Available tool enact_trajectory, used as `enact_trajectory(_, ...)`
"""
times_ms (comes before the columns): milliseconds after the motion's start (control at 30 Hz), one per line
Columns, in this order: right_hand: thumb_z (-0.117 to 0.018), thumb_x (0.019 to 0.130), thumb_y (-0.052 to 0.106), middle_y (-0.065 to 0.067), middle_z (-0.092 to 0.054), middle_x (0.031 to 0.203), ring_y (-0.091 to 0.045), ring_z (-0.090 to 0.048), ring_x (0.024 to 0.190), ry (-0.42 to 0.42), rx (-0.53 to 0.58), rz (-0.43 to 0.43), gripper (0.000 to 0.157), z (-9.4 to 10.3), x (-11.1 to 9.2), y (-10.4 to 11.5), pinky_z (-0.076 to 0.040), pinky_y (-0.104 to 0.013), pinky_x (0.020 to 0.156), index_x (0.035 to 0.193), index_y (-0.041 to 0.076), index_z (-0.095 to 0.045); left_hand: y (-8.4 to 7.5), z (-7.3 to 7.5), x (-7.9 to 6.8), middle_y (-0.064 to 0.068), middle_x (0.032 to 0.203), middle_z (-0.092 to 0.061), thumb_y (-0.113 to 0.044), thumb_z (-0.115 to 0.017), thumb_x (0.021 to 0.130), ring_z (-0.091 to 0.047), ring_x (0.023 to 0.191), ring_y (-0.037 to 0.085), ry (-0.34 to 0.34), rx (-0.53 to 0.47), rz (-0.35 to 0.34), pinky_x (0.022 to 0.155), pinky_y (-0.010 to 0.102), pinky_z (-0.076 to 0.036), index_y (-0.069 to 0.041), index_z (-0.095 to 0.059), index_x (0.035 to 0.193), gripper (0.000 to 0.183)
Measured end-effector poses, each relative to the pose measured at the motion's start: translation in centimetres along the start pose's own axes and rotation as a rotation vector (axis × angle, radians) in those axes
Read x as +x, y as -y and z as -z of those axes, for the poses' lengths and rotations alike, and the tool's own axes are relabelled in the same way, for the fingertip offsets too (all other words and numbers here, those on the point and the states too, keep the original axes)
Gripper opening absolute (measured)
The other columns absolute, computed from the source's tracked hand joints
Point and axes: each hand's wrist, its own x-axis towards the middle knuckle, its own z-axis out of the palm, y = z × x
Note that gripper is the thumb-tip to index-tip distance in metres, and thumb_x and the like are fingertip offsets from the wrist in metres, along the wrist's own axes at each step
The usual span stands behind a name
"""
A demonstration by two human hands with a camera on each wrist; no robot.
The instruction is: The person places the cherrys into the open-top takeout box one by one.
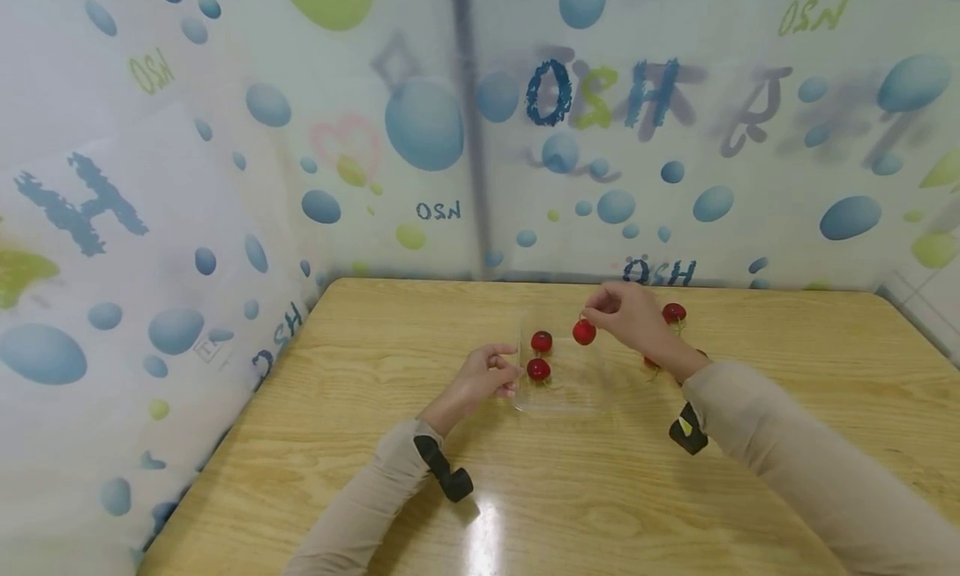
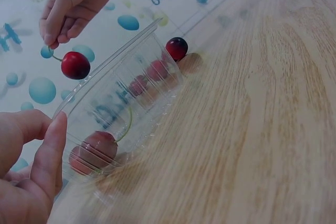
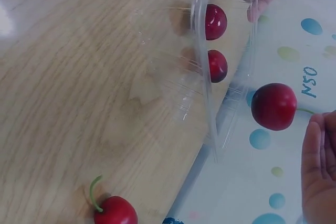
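A clear plastic box [image 1: 572,378] sits on the wooden table, with two dark red cherries [image 1: 542,342] at its left side. My left hand [image 1: 480,374] grips the box's left edge, thumb and finger at the rim [image 2: 113,62] in the left wrist view. Over the box, my right hand [image 1: 630,313] pinches a cherry's thin green stem [image 3: 305,110]. That cherry [image 1: 584,332] hangs from the fingertips, above the rim in the left wrist view.
Right of the box lie more cherries, one toward the back [image 1: 674,313] and others partly hidden by my right wrist [image 1: 686,361]. A curtain [image 1: 420,242] printed with blue and green drops stands behind the table [image 1: 390,334] and along its left side.
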Motion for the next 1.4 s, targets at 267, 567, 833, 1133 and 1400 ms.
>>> enact_trajectory(267,-0.061,0.082,0.011,-0.007,-0.063,0.077,-0.019,-0.058,0.068,0.003,-0.004,0.017,0.007,-0.4,1.2,0.5,-0.049,-0.034,0.061,0.082,0.004,-0.063,0.1,-0.1,0.1,0.007,0.078,-0.045,0.004,-0.053,0.084,-0.052,0.058,0.011,0.0,-0.01,0.002,0.052,0.017,-0.049,0.006,-0.039,0.123,0.042)
enact_trajectory(567,-0.062,0.081,0.007,-0.01,-0.063,0.075,-0.024,-0.06,0.07,-0.025,0.0,0.038,0.006,-0.9,2.4,0.8,-0.013,-0.045,0.106,0.08,0.001,-0.061,0.0,-0.3,0.1,0.006,0.077,-0.046,0.002,-0.056,0.084,-0.052,0.057,0.011,-0.018,-0.004,0.013,0.051,0.018,-0.049,0.006,-0.04,0.122,0.042)
enact_trajectory(833,-0.06,0.082,0.011,-0.01,-0.062,0.082,-0.021,-0.057,0.072,-0.004,0.06,-0.098,0.009,-2.0,2.9,0.9,-0.048,-0.031,0.061,0.083,0.002,-0.062,-0.1,-0.3,0.0,0.006,0.077,-0.046,0.001,-0.056,0.084,-0.052,0.057,0.011,-0.014,0.002,0.011,0.051,0.018,-0.049,0.006,-0.04,0.123,0.043)
enact_trajectory(1133,-0.06,0.084,0.012,-0.013,-0.062,0.084,-0.023,-0.06,0.074,0.006,0.188,-0.226,0.013,-3.2,3.7,1.1,-0.052,-0.035,0.068,0.088,0.0,-0.061,-0.8,-0.3,-0.4,0.005,0.076,-0.046,0.003,-0.054,0.085,-0.051,0.057,0.01,0.013,0.004,0.009,0.051,0.016,-0.048,0.01,-0.036,0.125,0.044)
enact_trajectory(1400,-0.06,0.083,0.011,-0.013,-0.062,0.085,-0.022,-0.061,0.074,-0.021,0.264,-0.286,0.013,-4.3,4.1,0.7,-0.052,-0.032,0.068,0.087,-0.001,-0.061,-1.7,-0.5,-1.3,0.005,0.076,-0.045,0.004,-0.052,0.084,-0.052,0.058,0.009,0.015,0.004,0.006,0.052,0.017,-0.049,0.012,-0.035,0.124,0.044)
